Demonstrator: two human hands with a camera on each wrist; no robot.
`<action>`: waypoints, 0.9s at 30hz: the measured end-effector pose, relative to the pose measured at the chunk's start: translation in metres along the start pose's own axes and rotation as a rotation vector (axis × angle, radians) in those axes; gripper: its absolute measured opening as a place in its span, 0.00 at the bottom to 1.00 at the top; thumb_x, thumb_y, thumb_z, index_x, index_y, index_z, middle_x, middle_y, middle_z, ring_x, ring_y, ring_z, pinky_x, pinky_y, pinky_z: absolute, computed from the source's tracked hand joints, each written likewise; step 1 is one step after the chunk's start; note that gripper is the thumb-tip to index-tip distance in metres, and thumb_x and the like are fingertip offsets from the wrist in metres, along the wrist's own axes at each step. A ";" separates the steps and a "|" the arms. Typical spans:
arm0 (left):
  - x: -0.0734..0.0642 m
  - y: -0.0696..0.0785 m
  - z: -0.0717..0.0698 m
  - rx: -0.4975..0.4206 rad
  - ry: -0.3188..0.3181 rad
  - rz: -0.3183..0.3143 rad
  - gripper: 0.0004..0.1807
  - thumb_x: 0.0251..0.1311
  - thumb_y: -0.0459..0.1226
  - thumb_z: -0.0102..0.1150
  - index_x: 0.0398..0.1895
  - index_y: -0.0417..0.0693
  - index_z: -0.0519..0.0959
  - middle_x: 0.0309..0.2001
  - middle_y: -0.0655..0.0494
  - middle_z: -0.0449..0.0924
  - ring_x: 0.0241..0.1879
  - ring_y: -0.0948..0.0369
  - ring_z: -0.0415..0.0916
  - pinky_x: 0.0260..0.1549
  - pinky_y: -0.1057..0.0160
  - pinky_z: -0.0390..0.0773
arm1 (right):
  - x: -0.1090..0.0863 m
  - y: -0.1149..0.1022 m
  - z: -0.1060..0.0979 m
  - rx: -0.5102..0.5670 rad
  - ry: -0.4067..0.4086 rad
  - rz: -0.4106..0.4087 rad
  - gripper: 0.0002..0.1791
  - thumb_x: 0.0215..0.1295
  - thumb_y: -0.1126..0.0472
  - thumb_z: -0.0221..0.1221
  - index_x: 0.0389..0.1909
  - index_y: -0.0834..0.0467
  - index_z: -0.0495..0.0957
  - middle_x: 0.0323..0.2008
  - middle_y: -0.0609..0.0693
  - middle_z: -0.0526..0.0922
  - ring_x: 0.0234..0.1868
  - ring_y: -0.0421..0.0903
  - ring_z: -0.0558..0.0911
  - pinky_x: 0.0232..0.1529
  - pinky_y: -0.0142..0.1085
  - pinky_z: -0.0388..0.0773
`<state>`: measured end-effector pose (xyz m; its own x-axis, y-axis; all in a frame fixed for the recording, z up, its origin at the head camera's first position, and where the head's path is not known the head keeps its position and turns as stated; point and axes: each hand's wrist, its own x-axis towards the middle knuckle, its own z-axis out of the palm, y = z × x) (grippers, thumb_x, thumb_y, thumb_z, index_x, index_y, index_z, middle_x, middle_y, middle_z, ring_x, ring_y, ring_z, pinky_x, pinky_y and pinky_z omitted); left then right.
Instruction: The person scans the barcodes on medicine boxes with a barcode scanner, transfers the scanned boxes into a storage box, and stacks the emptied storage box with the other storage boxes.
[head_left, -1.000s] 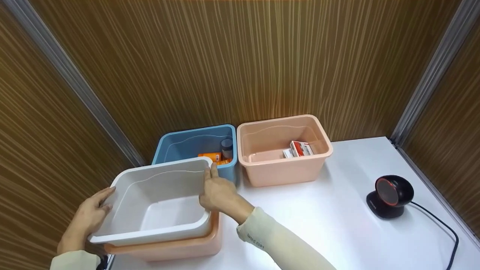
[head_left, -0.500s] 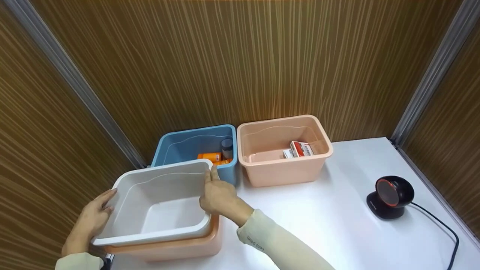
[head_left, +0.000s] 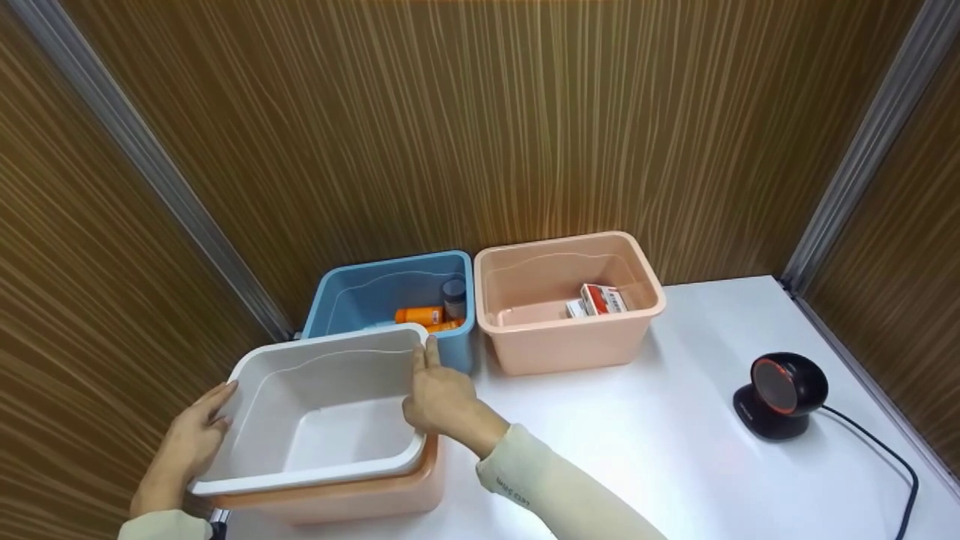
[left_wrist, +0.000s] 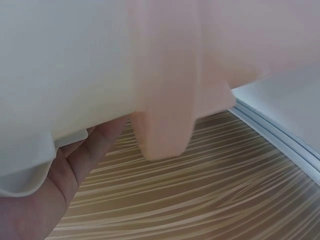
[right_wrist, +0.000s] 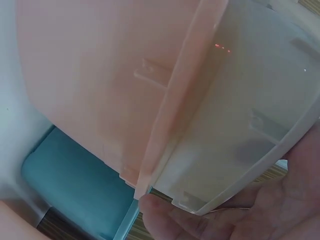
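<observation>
A white plastic bin [head_left: 337,367] sits partly inside a pink bin [head_left: 375,499] at the front left, its rim standing above the pink one. My left hand [head_left: 191,435] grips the white bin's left end; in the left wrist view, fingers [left_wrist: 95,145] reach beneath its rim. At the opposite end, my right hand [head_left: 442,394] holds the rim near the far right corner, two fingers pointing away from me. Seen from the right wrist, fingers [right_wrist: 165,220] lie at the rim's outer side, close to the pink bin's edge. The pink bin's inside is hidden.
Behind stands a blue bin [head_left: 360,300] with orange bottles [head_left: 420,315] and a dark-lidded jar [head_left: 454,296]. Beside it, another pink bin [head_left: 566,349] holds small boxes [head_left: 602,298]. A black corded scanner-like device [head_left: 780,394] stands right on the white table [head_left: 637,435]. Wood-patterned walls enclose it.
The white bin has shifted slightly right and down, sinking a little into the pink bin. Both hands have moved with it, the left one more clearly.
</observation>
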<state>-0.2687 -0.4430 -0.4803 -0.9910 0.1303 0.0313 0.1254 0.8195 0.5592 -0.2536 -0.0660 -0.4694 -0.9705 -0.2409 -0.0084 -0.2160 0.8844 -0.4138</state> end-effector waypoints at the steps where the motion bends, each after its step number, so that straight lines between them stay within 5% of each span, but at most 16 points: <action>1: 0.000 0.000 0.000 -0.004 -0.004 -0.003 0.31 0.67 0.24 0.47 0.75 0.32 0.59 0.75 0.29 0.50 0.71 0.29 0.46 0.67 0.33 0.49 | 0.000 0.001 0.001 0.001 0.002 0.000 0.45 0.61 0.55 0.59 0.77 0.67 0.54 0.77 0.65 0.52 0.29 0.48 0.80 0.21 0.39 0.75; 16: -0.001 -0.002 0.006 -0.006 -0.017 -0.040 0.32 0.70 0.27 0.45 0.77 0.36 0.56 0.77 0.34 0.47 0.72 0.29 0.45 0.67 0.32 0.48 | -0.001 0.007 0.009 -0.016 0.033 -0.032 0.44 0.61 0.56 0.59 0.76 0.69 0.56 0.76 0.68 0.54 0.28 0.49 0.82 0.21 0.42 0.78; 27: -0.004 -0.007 0.014 -0.003 0.044 -0.034 0.31 0.69 0.26 0.46 0.76 0.36 0.59 0.77 0.35 0.50 0.73 0.31 0.46 0.68 0.34 0.47 | -0.002 0.008 0.014 -0.022 0.015 -0.017 0.46 0.62 0.54 0.59 0.77 0.67 0.53 0.77 0.66 0.53 0.20 0.45 0.75 0.18 0.39 0.73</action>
<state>-0.2646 -0.4413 -0.4958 -0.9958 0.0776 0.0480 0.0912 0.8216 0.5627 -0.2522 -0.0640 -0.4858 -0.9681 -0.2502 0.0122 -0.2347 0.8886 -0.3940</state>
